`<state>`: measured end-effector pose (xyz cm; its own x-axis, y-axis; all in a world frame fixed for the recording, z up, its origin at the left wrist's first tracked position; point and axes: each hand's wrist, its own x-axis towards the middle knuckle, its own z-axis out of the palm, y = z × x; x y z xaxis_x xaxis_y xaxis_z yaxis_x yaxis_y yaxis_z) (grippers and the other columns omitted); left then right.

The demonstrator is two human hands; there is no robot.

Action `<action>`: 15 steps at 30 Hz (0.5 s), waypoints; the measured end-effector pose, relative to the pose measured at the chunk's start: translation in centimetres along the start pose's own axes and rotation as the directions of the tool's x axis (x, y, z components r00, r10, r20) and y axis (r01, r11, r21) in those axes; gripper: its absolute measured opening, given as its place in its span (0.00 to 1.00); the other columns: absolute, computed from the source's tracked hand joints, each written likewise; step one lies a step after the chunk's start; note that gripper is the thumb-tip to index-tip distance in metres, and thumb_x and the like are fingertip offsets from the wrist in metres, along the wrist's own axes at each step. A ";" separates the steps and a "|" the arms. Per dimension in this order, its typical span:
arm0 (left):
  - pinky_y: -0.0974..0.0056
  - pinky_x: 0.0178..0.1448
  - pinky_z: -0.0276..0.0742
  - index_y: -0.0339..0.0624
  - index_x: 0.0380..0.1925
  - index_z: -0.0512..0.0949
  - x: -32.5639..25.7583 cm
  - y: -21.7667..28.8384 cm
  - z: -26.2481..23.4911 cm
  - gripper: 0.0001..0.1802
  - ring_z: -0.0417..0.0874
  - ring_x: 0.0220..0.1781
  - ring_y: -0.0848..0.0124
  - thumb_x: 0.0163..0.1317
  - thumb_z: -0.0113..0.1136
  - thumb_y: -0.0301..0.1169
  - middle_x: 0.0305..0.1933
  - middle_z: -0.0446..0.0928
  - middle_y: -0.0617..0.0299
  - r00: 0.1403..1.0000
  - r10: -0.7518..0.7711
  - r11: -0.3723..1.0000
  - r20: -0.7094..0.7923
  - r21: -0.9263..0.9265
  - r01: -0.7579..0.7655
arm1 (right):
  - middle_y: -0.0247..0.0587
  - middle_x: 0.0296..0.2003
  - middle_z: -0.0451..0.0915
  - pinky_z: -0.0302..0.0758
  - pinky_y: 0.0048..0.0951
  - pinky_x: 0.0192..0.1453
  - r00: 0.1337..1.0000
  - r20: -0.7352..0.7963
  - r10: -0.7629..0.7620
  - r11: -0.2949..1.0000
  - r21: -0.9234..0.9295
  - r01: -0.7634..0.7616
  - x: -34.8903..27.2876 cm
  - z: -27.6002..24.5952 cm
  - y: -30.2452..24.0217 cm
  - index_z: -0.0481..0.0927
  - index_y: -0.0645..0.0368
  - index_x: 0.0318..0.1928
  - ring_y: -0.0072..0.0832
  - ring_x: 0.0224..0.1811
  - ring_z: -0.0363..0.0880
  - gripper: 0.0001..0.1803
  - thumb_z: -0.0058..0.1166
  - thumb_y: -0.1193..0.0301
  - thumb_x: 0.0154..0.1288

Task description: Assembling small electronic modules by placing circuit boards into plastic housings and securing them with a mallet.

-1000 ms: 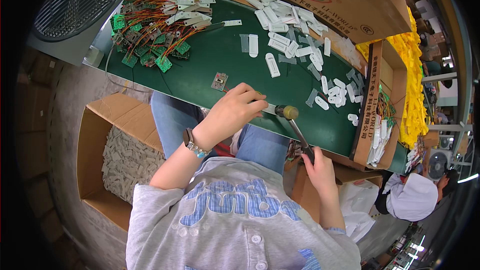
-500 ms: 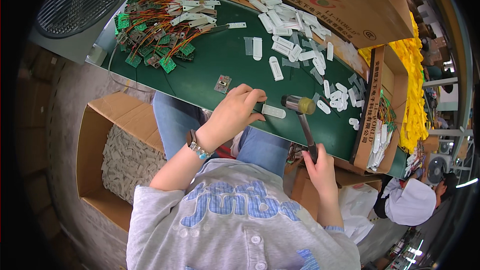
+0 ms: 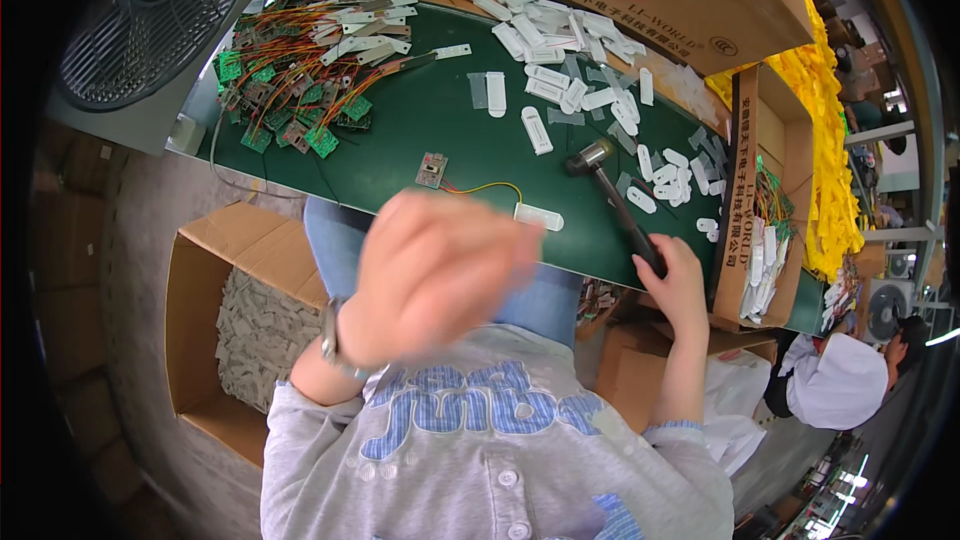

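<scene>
My right hand (image 3: 677,280) grips the end of the dark handle of a hammer (image 3: 629,217). The yellowish, dark-ended hammer head is low over the green table (image 3: 385,165), at the white casings. Smeared by motion, my left hand (image 3: 440,275) is raised in front of the table's near edge, and its fingers cannot be made out. Just beyond it lies a white oblong casing (image 3: 541,217). Thin yellow and red wires run from this casing to a small circuit board (image 3: 432,170) on its left.
Wired boards (image 3: 290,105) are heaped at the far left, near a fan (image 3: 160,25). White casings (image 3: 545,85) and clear plastic pieces spread across the far right. A carton (image 3: 740,200) stands at the right edge; another carton (image 3: 235,225) holding grey pieces sits lower left.
My left hand has left the white casing and risen toward me, uncovering the wires. My right hand has moved right and lowered the hammer away from the casing.
</scene>
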<state>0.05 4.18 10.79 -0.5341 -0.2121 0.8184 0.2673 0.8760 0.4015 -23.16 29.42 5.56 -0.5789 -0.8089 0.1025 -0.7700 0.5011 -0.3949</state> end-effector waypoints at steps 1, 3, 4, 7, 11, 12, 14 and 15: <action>0.61 0.42 0.71 0.51 0.52 0.77 0.5 1.8 -1.1 0.19 0.80 0.44 0.67 0.60 0.65 0.27 0.46 0.83 0.66 0.996 0.040 0.999 -0.084 -0.017 -0.041 | 0.47 0.33 0.79 0.75 0.42 0.44 1.000 0.010 -0.021 1.000 -0.001 0.021 0.3 -0.3 0.3 0.79 0.62 0.44 0.46 0.40 0.79 0.15 0.66 0.71 0.57; 0.59 0.41 0.65 0.61 0.59 0.74 0.5 5.9 -3.7 0.21 0.77 0.43 0.69 0.67 0.56 0.27 0.46 0.81 0.73 0.989 0.045 0.999 -0.143 -0.007 -0.047 | 0.46 0.39 0.80 0.74 0.41 0.49 0.997 0.067 -0.026 0.999 -0.045 0.029 1.1 -0.8 -0.5 0.80 0.61 0.45 0.44 0.45 0.78 0.15 0.66 0.72 0.57; 0.60 0.41 0.63 0.68 0.61 0.72 0.4 7.1 -4.8 0.23 0.74 0.45 0.71 0.70 0.51 0.27 0.47 0.80 0.77 0.993 0.015 1.000 -0.118 -0.003 -0.015 | 0.45 0.42 0.79 0.74 0.41 0.51 0.994 -0.042 -0.098 0.992 -0.081 0.094 1.3 -0.6 -1.1 0.81 0.60 0.46 0.44 0.47 0.77 0.16 0.66 0.72 0.57; 0.65 0.35 0.69 0.60 0.60 0.70 1.5 7.2 -6.7 0.19 0.75 0.42 0.68 0.70 0.51 0.40 0.40 0.82 0.69 0.944 0.319 0.945 -0.090 0.101 -0.310 | 0.43 0.51 0.78 0.75 0.40 0.57 0.963 -0.100 -0.250 0.967 0.031 0.254 2.5 1.3 -4.0 0.82 0.58 0.51 0.44 0.53 0.76 0.19 0.66 0.73 0.57; 0.60 0.45 0.60 0.74 0.64 0.71 -1.1 6.1 -8.0 0.27 0.71 0.50 0.71 0.71 0.48 0.25 0.49 0.79 0.83 0.902 0.362 0.923 -0.235 0.230 -0.310 | 0.42 0.54 0.79 0.76 0.41 0.60 0.894 -0.105 -0.436 0.893 0.075 0.444 4.0 6.5 -7.4 0.82 0.55 0.54 0.42 0.59 0.76 0.22 0.66 0.74 0.56; 0.60 0.45 0.60 0.74 0.64 0.71 -0.7 6.3 -7.8 0.27 0.71 0.50 0.71 0.71 0.48 0.25 0.49 0.79 0.83 0.901 0.364 0.922 -0.237 0.226 -0.314 | 0.39 0.50 0.81 0.77 0.39 0.57 0.875 -0.147 -0.461 0.879 0.057 0.473 4.4 7.6 -8.1 0.83 0.55 0.52 0.38 0.54 0.79 0.21 0.66 0.76 0.55; 0.59 0.46 0.58 0.74 0.65 0.71 0.6 6.8 -7.1 0.28 0.68 0.50 0.72 0.71 0.48 0.24 0.49 0.78 0.83 0.923 0.273 0.948 -0.270 0.240 -0.210 | 0.38 0.48 0.82 0.77 0.38 0.55 0.872 -0.145 -0.467 0.879 0.031 0.476 5.3 7.9 -8.8 0.84 0.56 0.50 0.37 0.52 0.79 0.21 0.65 0.77 0.53; 0.59 0.46 0.58 0.74 0.65 0.71 0.5 6.8 -7.1 0.28 0.68 0.50 0.72 0.71 0.48 0.24 0.49 0.78 0.83 0.921 0.281 0.947 -0.271 0.234 -0.220 | 0.36 0.46 0.82 0.77 0.37 0.52 0.869 -0.141 -0.475 0.877 0.009 0.481 5.7 7.9 -9.0 0.85 0.56 0.49 0.35 0.49 0.80 0.20 0.65 0.77 0.52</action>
<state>7.30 6.98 16.90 -0.1991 -0.0666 0.9777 0.1826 0.9777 0.1038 -17.41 17.90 2.51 -0.1751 -0.8973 0.4052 -0.9511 0.0478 -0.3051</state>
